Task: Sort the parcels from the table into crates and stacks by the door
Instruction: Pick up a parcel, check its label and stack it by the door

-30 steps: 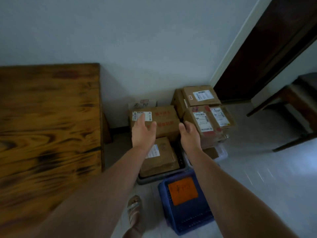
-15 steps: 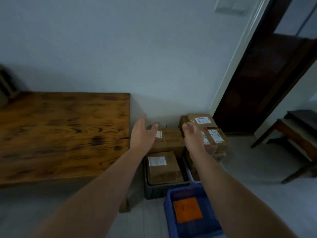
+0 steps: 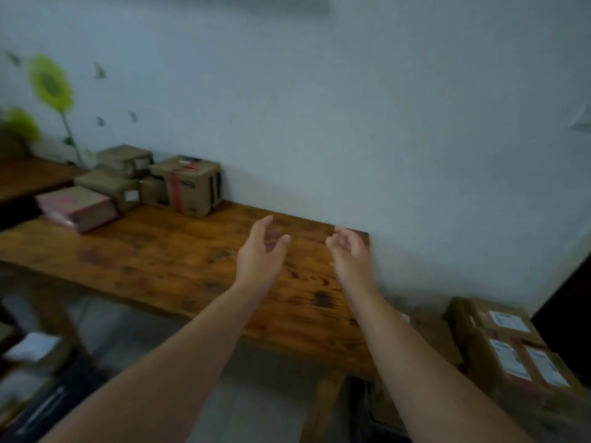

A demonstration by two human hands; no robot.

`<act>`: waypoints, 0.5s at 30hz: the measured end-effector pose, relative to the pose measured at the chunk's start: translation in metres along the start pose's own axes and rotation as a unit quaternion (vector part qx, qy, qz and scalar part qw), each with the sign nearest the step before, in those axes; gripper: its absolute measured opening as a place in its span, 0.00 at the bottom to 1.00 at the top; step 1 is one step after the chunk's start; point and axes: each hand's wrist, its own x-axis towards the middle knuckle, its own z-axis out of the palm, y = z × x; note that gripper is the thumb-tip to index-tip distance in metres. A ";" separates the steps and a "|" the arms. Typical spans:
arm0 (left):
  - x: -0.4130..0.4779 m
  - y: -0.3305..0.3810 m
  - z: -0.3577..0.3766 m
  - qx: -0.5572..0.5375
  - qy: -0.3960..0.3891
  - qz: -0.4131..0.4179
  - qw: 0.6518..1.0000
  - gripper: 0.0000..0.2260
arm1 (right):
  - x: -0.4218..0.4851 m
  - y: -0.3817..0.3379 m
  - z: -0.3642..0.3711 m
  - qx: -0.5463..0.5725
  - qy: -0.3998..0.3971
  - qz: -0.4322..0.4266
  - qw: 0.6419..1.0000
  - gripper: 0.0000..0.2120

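Over the right end of the table point(image 3: 144, 251) I hold both arms out, and neither hand has anything in it. My left hand point(image 3: 259, 254) hovers above the wood with the fingers straight and loosely spread, the thumb standing off to the side. My right hand point(image 3: 350, 255) hangs just inside the table's far right corner, palm turned inward and fingers softly bent around nothing. The two hands are apart, with bare tabletop showing between them.

The parcels lie at the table's far left end, well away from my hands and close against the wall point(image 3: 319, 107). Nearest the table's middle stands a taped cardboard box point(image 3: 188, 185), upright, with a red strip down its front. A small brown box point(image 3: 153, 190) is tucked against its left side. Further left lies a flat brown box point(image 3: 107, 186) with a white label, and a smaller carton point(image 3: 126, 157) sits on top of it. A pink parcel point(image 3: 76, 207) lies at the front of the group, nearest the table's front edge.

Past the table's right end and lower down is a stack of brown boxes point(image 3: 479, 346) with white labels on top, just beside the dark door point(image 3: 566, 324). On the wall above the table's left end is a sunflower sticker point(image 3: 51, 83). What lies below the table's front left is too blurred to tell.
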 end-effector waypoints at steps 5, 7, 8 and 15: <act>0.047 -0.041 -0.147 0.026 0.050 -0.003 0.998 0.21 | -0.016 -0.042 0.150 0.038 -0.070 -0.013 0.997 0.17; 0.062 -0.056 -0.192 0.037 0.066 -0.006 0.997 0.20 | -0.020 -0.052 0.195 0.047 -0.080 -0.019 0.996 0.17; 0.069 -0.064 -0.218 0.043 0.075 -0.007 0.996 0.20 | -0.022 -0.055 0.220 0.052 -0.086 -0.018 0.995 0.18; 0.119 -0.121 -0.316 0.037 0.097 -0.050 0.993 0.17 | -0.011 -0.050 0.326 0.039 -0.122 0.011 0.992 0.17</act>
